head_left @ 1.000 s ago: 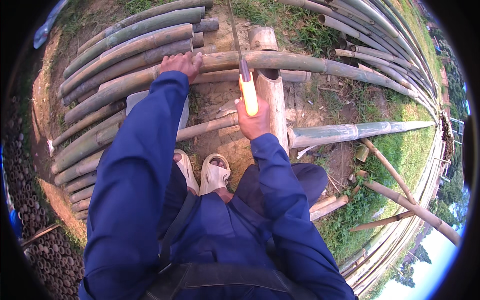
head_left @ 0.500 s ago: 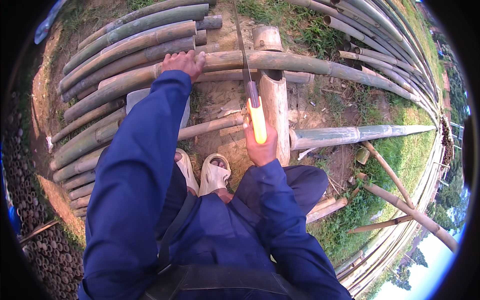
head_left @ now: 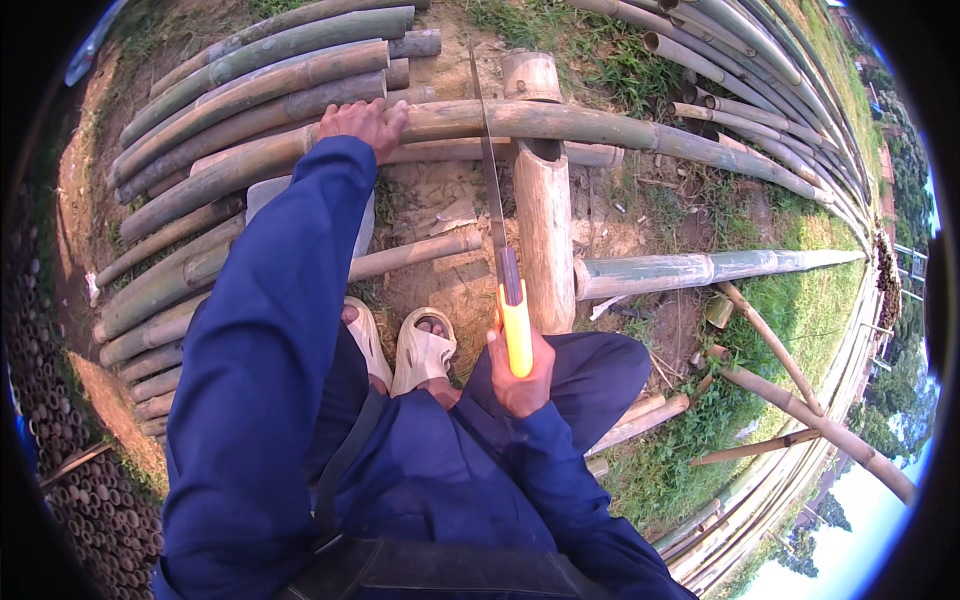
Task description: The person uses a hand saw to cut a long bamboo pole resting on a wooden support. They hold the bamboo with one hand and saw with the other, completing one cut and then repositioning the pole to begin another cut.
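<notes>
"What's changed since a second ago?"

"The right hand (head_left: 524, 376) has drawn the saw (head_left: 494, 208) back toward the body."

"And its handle (head_left: 516, 332)?"

"Then close to the bamboo pole (head_left: 565, 121), now well apart from it, near the right knee (head_left: 612, 366)."

"The blade (head_left: 491, 178)?"

"Far more shows on the near side, and its far tip has come into view."
</notes>
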